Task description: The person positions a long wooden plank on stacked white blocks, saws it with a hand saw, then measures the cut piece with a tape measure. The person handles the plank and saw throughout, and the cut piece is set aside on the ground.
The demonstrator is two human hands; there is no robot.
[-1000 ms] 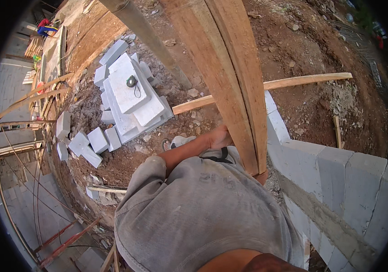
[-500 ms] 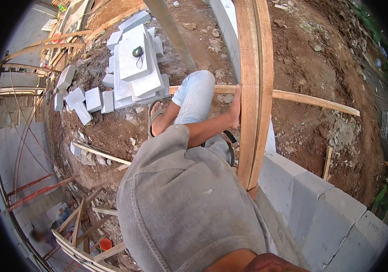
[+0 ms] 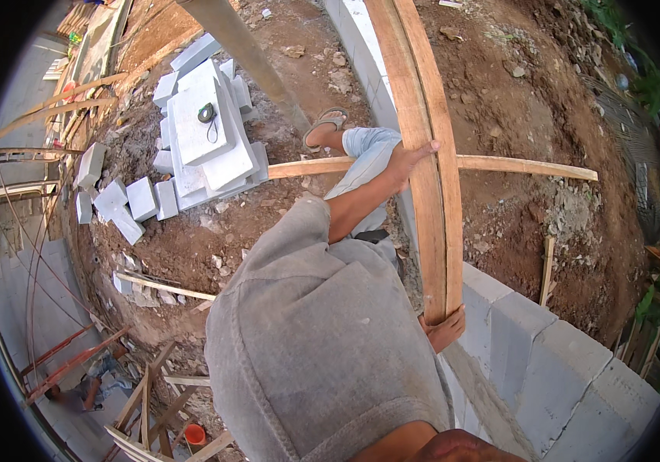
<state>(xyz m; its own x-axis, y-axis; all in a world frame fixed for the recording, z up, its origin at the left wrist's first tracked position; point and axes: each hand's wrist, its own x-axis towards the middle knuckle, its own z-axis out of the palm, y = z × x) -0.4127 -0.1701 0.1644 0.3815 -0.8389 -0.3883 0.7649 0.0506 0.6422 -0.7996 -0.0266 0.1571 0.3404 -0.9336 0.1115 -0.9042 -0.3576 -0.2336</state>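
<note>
Two long wooden planks (image 3: 431, 223) lie edge to edge with a dark seam between them. They run from the top of the view down to my body, along the line of the block wall. My left hand (image 3: 410, 163) grips the planks' left edge, fingers reaching over the upper face. At the near end, my right hand (image 3: 447, 329) wraps around the planks from below and the right; part of that hand is hidden behind my shirt and the wood. A thinner wooden strip (image 3: 526, 165) crosses beneath the planks.
Light grey blocks (image 3: 549, 350) form a low wall on the right. At left, a block stack (image 3: 206, 127) carries a tape measure (image 3: 206, 113). A slanted pole (image 3: 249, 58) stands ahead. Lower left are a person (image 3: 99, 389), timber framing and an orange bucket (image 3: 195, 434).
My left hand has gone from a flat palm against the planks' side to fingers over their top. My right hand now shows around the near end. My foot has stepped forward.
</note>
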